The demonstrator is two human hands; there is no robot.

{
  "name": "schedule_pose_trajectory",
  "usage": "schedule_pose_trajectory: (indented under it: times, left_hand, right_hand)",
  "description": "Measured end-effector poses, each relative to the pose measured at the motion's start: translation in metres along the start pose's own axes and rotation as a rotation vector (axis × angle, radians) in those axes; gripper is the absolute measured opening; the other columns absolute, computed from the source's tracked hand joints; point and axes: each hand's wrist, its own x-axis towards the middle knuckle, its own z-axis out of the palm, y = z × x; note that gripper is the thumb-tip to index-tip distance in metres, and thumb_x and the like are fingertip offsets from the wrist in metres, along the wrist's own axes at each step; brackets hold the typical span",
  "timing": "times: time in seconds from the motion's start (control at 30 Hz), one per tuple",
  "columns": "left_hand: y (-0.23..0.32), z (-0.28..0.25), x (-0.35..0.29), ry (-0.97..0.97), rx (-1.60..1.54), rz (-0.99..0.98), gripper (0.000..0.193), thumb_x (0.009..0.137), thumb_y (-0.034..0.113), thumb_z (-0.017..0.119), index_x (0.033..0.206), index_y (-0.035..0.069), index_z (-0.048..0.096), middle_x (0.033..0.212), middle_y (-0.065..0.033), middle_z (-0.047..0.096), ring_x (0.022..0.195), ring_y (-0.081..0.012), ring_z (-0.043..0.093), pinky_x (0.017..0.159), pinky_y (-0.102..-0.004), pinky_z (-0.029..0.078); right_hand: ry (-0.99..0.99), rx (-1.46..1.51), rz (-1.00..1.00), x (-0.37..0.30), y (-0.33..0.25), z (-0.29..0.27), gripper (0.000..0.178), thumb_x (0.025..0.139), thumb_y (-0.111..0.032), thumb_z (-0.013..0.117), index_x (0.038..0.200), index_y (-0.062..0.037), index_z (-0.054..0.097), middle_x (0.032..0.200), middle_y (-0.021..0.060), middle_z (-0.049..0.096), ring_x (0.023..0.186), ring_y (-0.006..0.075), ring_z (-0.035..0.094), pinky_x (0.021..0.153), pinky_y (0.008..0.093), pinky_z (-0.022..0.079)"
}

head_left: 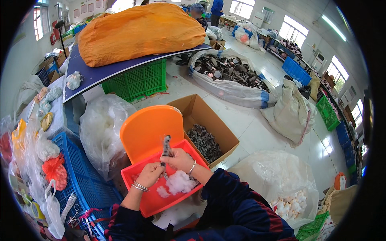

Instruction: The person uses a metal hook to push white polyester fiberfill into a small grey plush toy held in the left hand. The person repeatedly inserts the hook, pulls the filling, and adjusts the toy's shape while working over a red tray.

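Both your left hand point(149, 175) and right hand point(179, 160) grip one spotted grey piece point(166, 146); the red tray point(149, 204) sits beneath (its walls probably keep loose white stuffing point(181, 182) contained).

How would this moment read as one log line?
left hand, right hand: on spotted fabric piece | below: white stuffing in red tray | beside: cardboard box

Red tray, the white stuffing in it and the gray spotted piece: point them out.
Red tray point(155, 204), head view: bare surface near its lower edge.
White stuffing point(180, 182), head view: middle of the larger clump.
Gray spotted piece point(166, 146), head view: its upper part.
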Motion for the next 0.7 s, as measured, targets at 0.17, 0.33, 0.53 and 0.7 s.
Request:
schedule_pose_trajectory:
  times: [0.17, 0.33, 0.53, 0.7]
  left_hand:
    - [0.007, -0.005, -0.004, -0.158, 0.081, 0.004, 0.026, 0.089, 0.018, 0.052, 0.069, 0.002, 0.058, 0.061, 0.0002, 0.052, 0.056, -0.0082, 0.048, 0.054, -0.0245, 0.039]
    - [0.010, -0.008, -0.013, -0.234, 0.235, -0.014, 0.026, 0.088, 0.019, 0.053, 0.068, 0.001, 0.058, 0.060, -0.0013, 0.055, 0.057, -0.0087, 0.051, 0.055, -0.0250, 0.041]
    - [0.003, -0.005, -0.005, -0.053, 0.221, 0.071, 0.032, 0.091, 0.022, 0.049, 0.065, 0.004, 0.055, 0.064, -0.0003, 0.055, 0.061, -0.0096, 0.051, 0.059, -0.0255, 0.041]
    - [0.005, 0.003, -0.002, -0.154, 0.173, 0.117, 0.030, 0.092, 0.019, 0.047, 0.070, 0.001, 0.056, 0.066, -0.0031, 0.057, 0.064, -0.0112, 0.053, 0.061, -0.0279, 0.044]
  right_hand:
    - [0.229, 0.095, -0.060, 0.006, -0.008, -0.023, 0.013, 0.088, -0.014, 0.068, 0.086, -0.0052, 0.059, 0.061, -0.0028, 0.050, 0.046, 0.0060, 0.041, 0.043, 0.0220, 0.032]
    - [0.297, 0.214, -0.170, 0.015, -0.028, -0.063, 0.011, 0.090, -0.012, 0.065, 0.086, -0.0045, 0.057, 0.061, -0.0019, 0.049, 0.046, 0.0070, 0.042, 0.042, 0.0232, 0.033]
    - [0.199, 0.099, -0.001, 0.006, -0.029, -0.052, 0.023, 0.098, -0.025, 0.052, 0.092, -0.0037, 0.057, 0.066, -0.0019, 0.050, 0.045, 0.0036, 0.036, 0.041, 0.0207, 0.028]
    - [-0.008, 0.062, 0.151, -0.002, -0.013, -0.023, 0.021, 0.095, -0.023, 0.059, 0.096, -0.0022, 0.061, 0.065, -0.0015, 0.051, 0.043, 0.0043, 0.035, 0.040, 0.0211, 0.027]
